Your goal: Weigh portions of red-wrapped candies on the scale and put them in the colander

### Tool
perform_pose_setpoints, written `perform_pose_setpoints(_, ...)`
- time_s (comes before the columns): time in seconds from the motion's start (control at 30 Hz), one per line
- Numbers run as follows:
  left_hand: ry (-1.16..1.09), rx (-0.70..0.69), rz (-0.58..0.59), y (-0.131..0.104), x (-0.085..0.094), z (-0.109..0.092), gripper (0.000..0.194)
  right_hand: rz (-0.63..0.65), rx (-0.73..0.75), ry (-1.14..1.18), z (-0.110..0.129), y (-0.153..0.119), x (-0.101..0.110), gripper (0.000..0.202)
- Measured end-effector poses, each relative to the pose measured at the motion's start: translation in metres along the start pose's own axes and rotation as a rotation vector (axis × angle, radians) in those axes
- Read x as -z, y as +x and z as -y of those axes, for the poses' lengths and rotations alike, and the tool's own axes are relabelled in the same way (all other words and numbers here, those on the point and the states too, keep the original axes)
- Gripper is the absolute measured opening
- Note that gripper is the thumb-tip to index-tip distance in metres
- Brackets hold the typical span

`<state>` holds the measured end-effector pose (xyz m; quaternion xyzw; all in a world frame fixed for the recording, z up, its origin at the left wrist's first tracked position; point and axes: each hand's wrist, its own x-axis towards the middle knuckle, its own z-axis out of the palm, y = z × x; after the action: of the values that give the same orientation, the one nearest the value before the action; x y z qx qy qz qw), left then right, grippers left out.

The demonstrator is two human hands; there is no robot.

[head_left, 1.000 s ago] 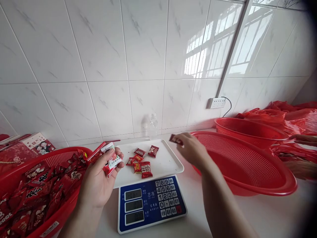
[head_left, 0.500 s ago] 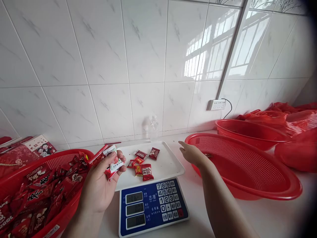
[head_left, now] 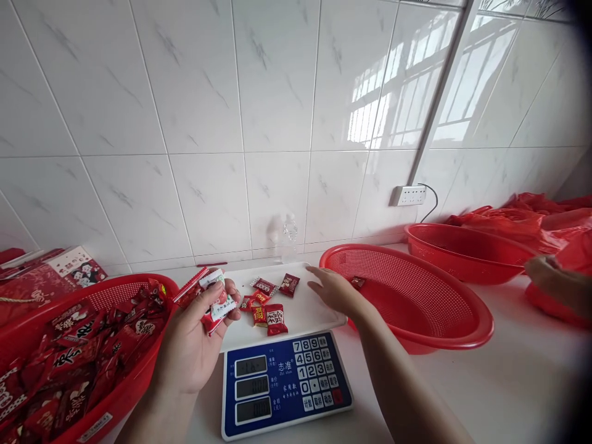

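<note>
My left hand [head_left: 203, 320] is closed around several wrapped candies [head_left: 217, 299] in red and white wrappers, to the left of the scale's white tray. My right hand [head_left: 335, 290] is over the tray's right edge, beside the left rim of a red perforated basket [head_left: 467, 330]. Its fingers are stretched out and I see nothing in them; whether it touches the rim I cannot tell. Several small packaged candies [head_left: 276, 319] lie on the white tray [head_left: 319, 314]. In front of it is the blue keypad of the digital scale [head_left: 287, 388].
A red basket full of red snack packets [head_left: 69, 357] stands at left, with a red gift box [head_left: 50, 280] behind it. A clear bottle [head_left: 289, 237] is by the wall. At right are another red basket [head_left: 462, 253], red plastic bags [head_left: 531, 213] and another person's blurred hand [head_left: 555, 277].
The near right basket has shifted left, and a small packet now shows inside it. My right hand has moved left over the tray. Another person's hand has appeared at far right.
</note>
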<state>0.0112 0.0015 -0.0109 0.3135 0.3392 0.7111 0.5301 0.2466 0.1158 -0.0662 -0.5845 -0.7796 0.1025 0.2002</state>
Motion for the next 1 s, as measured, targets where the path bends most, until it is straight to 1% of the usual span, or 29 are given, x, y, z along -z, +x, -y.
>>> perform_pose_setpoints(0.07, 0.003, -0.001, 0.014, 0.000, -0.001, 0.000, 0.021, 0.028, 0.117, 0.001, 0.013, 0.000, -0.010, 0.050)
perform_pose_setpoints(0.1, 0.005, -0.001, 0.022, -0.001, -0.001, 0.000, 0.020, 0.062, 0.161, 0.006, 0.019, 0.000, -0.015, 0.052)
perform_pose_setpoints(0.17, 0.010, 0.001, 0.037, -0.002, -0.002, 0.000, 0.018, 0.154, 0.198, 0.022, 0.027, -0.001, -0.021, 0.054)
perform_pose_setpoints(0.23, 0.016, 0.003, 0.044, -0.002, -0.002, 0.000, 0.016, 0.200, 0.207, 0.030, 0.031, -0.003, -0.022, 0.051)
perform_pose_setpoints(0.4, 0.023, 0.007, 0.061, -0.004, -0.002, 0.001, 0.011, 0.152, 0.230, 0.011, 0.033, -0.009, -0.017, 0.032)
perform_pose_setpoints(0.47, 0.027, 0.005, 0.067, -0.004, -0.001, 0.001, 0.009, 0.111, 0.221, -0.009, 0.035, -0.010, -0.016, 0.030)
perform_pose_setpoints(0.57, 0.024, 0.003, 0.073, -0.004, -0.001, 0.001, 0.008, 0.000, 0.183, -0.010, 0.034, -0.009, -0.010, 0.033)
perform_pose_setpoints(0.63, 0.022, 0.003, 0.071, -0.004, -0.001, 0.000, 0.008, -0.123, 0.133, 0.002, 0.025, -0.009, 0.001, 0.033)
perform_pose_setpoints(0.73, 0.020, 0.004, 0.062, -0.004, -0.001, -0.001, 0.009, -0.341, -0.007, -0.017, 0.003, -0.011, 0.022, 0.036)
perform_pose_setpoints(0.8, 0.015, 0.002, 0.061, -0.004, -0.002, -0.001, 0.008, -0.396, -0.104, -0.076, -0.008, -0.014, 0.033, 0.039)
perform_pose_setpoints(0.87, 0.012, 0.004, 0.069, -0.004, -0.003, 0.000, 0.007, -0.365, -0.139, -0.114, -0.011, -0.016, 0.037, 0.043)
perform_pose_setpoints(0.9, 0.012, 0.006, 0.073, -0.004, -0.004, 0.000, 0.007, -0.324, -0.110, -0.105, -0.008, -0.017, 0.035, 0.044)
perform_pose_setpoints(0.93, 0.012, 0.008, 0.076, -0.004, -0.004, 0.000, 0.007, -0.263, -0.046, -0.073, -0.003, -0.019, 0.032, 0.045)
perform_pose_setpoints(1.0, 0.008, 0.010, 0.077, -0.004, -0.003, 0.001, 0.007, -0.074, 0.143, 0.029, 0.014, -0.022, 0.023, 0.044)
